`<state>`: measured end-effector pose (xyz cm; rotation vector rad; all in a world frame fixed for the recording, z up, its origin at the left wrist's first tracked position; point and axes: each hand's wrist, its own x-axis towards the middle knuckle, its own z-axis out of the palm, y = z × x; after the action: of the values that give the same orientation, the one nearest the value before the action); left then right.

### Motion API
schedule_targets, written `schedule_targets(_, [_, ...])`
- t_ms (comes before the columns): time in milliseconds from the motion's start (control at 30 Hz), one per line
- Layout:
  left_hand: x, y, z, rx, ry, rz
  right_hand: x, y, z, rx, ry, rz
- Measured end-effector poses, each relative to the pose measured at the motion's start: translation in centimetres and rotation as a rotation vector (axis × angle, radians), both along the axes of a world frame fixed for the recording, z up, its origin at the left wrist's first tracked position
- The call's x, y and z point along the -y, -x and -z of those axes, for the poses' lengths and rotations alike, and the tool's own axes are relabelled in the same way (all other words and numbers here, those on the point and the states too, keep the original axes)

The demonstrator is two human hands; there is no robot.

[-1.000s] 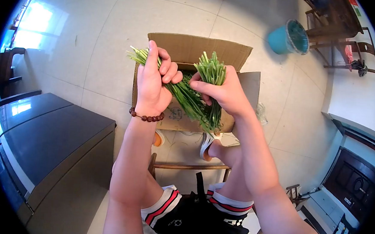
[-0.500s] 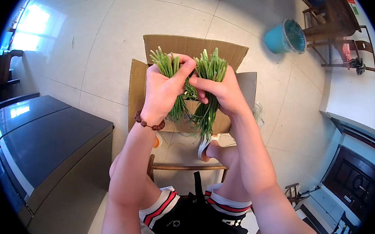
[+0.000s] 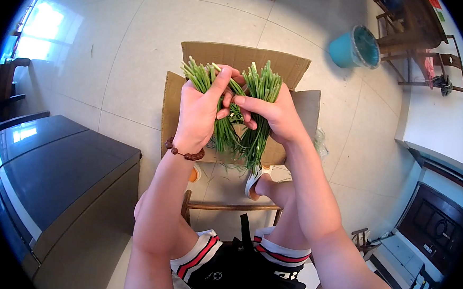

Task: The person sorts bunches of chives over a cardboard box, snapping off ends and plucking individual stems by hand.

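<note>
My left hand is wrapped round a bunch of thin green stalks, their pale cut ends pointing up and the leaves hanging below. Beside it my right hand grips a second green bunch, held upright with its leaves trailing down. The fingers of both hands nearly meet between the bunches, where a few stalks slant across. Beneath them an open cardboard box holds more greens, mostly hidden by the hands.
A teal bucket with a clear liner stands at the upper right, near wooden furniture. A dark glossy cabinet is on the left. Clear plastic lies right of the box. A wooden bar crosses before my legs.
My left hand has turned from slanting its bunch to holding it upright, closer to my right hand. In the last half second, a few stalks have come to slant between the bunches.
</note>
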<state>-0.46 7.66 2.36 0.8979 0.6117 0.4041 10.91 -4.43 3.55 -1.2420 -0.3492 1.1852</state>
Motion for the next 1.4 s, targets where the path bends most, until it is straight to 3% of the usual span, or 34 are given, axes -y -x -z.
schedule_targets(100, [-0.6,0.3,0.6,0.004,-0.006,-0.054,0.0,0.0,-0.2,0.008,0.019,-0.01])
schedule_targets(333, [-5.3,1.7,0.9,0.065,0.164,-0.594,0.1,0.1,0.2,0.024,0.019,-0.046])
schedule_targets(433, [-7.5,3.7,0.5,0.19,0.194,-0.592,0.2,0.0,0.1,0.014,0.028,-0.044])
schedule_targets(500, [-7.3,4.2,0.2,0.159,0.182,-0.582,0.3,-0.1,0.3,0.003,0.031,-0.042])
schedule_targets(567, [-5.8,4.1,0.0,0.047,0.03,-0.211,0.0,0.1,0.4,0.017,0.034,-0.033])
schedule_targets(633, [-3.2,2.9,-0.1,-0.131,-0.139,-0.051,-0.3,0.4,0.4,0.029,0.042,-0.023])
schedule_targets(700, [-1.8,2.0,-0.7,-0.163,-0.152,0.105,-0.6,0.8,0.1,0.086,0.074,-0.03])
schedule_targets(767, [-1.4,1.7,-0.5,-0.219,-0.328,0.225,-0.8,0.9,0.2,0.116,0.086,-0.024])
schedule_targets(900, [-1.8,2.0,-0.1,-0.196,-0.263,0.211,-0.9,1.0,0.6,0.171,0.122,-0.012])
schedule_targets(1000, [-3.2,2.4,0.1,-0.21,-0.046,-0.088,-0.9,0.9,0.5,0.129,0.107,0.006])
schedule_targets(1133, [-4.1,2.9,-0.6,-0.373,-0.243,0.013,-0.7,0.6,0.5,0.099,0.093,-0.005])
schedule_targets(1267, [-2.5,2.2,-1.1,-0.229,-0.069,0.091,-0.9,0.6,0.5,0.16,0.14,-0.018])
schedule_targets(1400, [-1.5,1.3,-0.7,-0.2,-0.127,0.103,-1.1,1.2,0.8,0.245,0.142,-0.015])
